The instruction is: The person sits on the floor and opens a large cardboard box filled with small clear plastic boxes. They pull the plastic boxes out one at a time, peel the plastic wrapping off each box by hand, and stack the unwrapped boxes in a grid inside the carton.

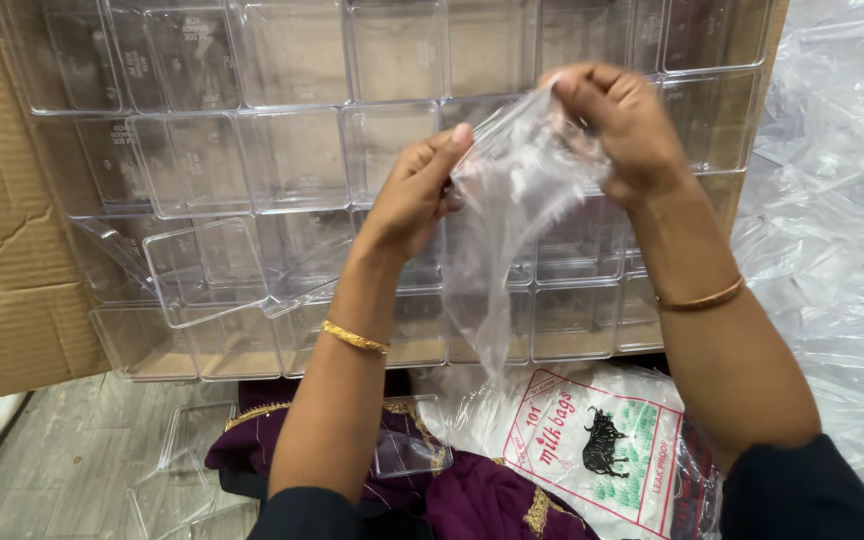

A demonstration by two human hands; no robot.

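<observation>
Just above the middle of the frame, a thin clear plastic bag (pixel 512 215) hangs between both raised hands. The left hand (pixel 414 195) sits at the bag's left edge, its thumb and fingertips closed on the film near the top, the thumb pointing up toward the bag's mouth. The right hand (pixel 624 125) is higher and to the right, its fingers curled tight and pinching the bag's upper right corner. So the bag's top is stretched between the two grips, and its body droops down and slightly left, ending in a narrow tail near the lower centre of the frame.

Behind the hands, rows of clear plastic boxes (pixel 292 160) fill a cardboard carton (pixel 2 250) that takes up the upper left and centre. One loose clear lid (pixel 207 270) lies tilted on the boxes at the left. At the lower right, below the bag's tail, lies a printed packet of bags (pixel 592 440) on purple cloth (pixel 472 500). Crumpled clear plastic sheeting (pixel 832 200) covers the right edge. Each wrist wears a gold bangle (pixel 355 338).
</observation>
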